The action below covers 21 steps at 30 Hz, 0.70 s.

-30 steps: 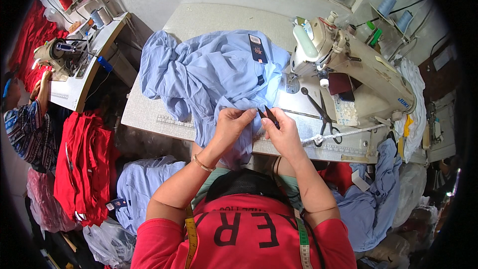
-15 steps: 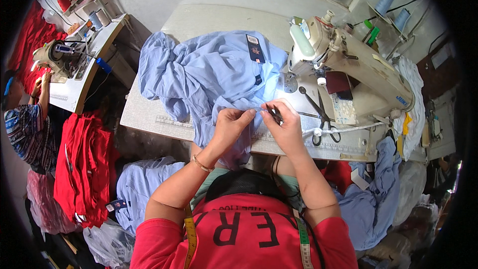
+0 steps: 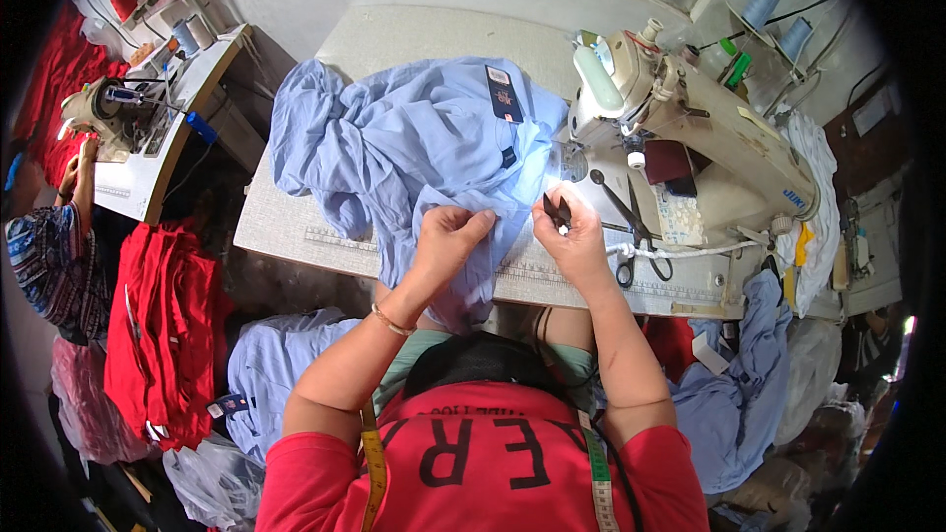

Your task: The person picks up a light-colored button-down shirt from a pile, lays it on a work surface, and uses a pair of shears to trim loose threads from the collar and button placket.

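A light blue garment (image 3: 414,143) lies bunched on the sewing table (image 3: 379,34), with a dark hang tag (image 3: 504,97) on top. My left hand (image 3: 448,241) pinches its near edge between thumb and fingers. To the right, apart from the cloth, my right hand (image 3: 578,244) is closed around small black thread snips (image 3: 558,211), blades pointing away from me. A thin thread seems to run from the cloth to my right fingertips, too fine to be sure. Large black scissors (image 3: 639,227) lie just right of that hand, across a white cord (image 3: 724,249).
A sewing machine (image 3: 729,128) stands at the right of the table. More blue garments (image 3: 729,414) hang low on both sides of me. Red garments (image 3: 163,335) are piled at left, near a co-worker's hand (image 3: 71,175) at another machine (image 3: 99,118).
My right hand has moved away from my left, to the right, and the snips in it show more plainly. My left hand still pinches the garment, almost in place.
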Each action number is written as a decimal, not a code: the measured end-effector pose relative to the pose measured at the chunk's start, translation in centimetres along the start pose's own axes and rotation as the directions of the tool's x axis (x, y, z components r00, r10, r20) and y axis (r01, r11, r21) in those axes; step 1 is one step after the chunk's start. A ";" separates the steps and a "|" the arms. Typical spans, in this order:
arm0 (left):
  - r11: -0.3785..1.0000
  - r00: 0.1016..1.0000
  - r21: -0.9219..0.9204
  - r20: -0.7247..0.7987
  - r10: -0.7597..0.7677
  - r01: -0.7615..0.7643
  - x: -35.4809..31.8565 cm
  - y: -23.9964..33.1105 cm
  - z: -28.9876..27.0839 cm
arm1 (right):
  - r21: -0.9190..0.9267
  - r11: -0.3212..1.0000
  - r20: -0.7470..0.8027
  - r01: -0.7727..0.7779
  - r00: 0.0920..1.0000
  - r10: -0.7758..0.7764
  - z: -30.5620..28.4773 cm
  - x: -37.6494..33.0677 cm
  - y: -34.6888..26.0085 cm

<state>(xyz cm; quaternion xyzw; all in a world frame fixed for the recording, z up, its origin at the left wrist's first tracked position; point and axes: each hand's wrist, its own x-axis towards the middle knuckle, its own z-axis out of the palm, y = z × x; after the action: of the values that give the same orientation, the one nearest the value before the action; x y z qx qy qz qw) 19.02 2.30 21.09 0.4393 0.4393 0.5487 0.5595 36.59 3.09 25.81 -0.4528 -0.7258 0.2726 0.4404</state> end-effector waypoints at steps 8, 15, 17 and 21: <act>0.995 0.995 0.078 0.063 -0.074 0.069 0.1 0.6 -0.4 | -0.093 0.984 0.067 0.155 0.987 -0.149 -0.3 0.7 -2.0; 0.967 0.996 0.252 0.072 -0.060 0.040 -0.2 1.6 0.2 | -0.390 0.845 0.198 0.365 0.930 -0.310 -0.3 0.7 -1.9; 0.972 0.996 0.231 0.076 -0.050 0.031 0.1 1.5 -0.2 | -0.428 0.829 0.211 0.361 0.931 -0.297 -0.5 0.8 -1.9; 0.963 0.990 0.259 0.097 -0.102 0.074 0.3 2.0 -0.5 | -0.284 0.916 0.164 0.285 0.955 -0.246 -1.1 0.9 -0.5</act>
<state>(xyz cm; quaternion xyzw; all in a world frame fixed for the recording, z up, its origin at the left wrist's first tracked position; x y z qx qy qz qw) 18.06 2.66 22.95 0.5169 0.4939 0.4376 0.5454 37.12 3.69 27.09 -0.3945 -0.8399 0.1227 0.3520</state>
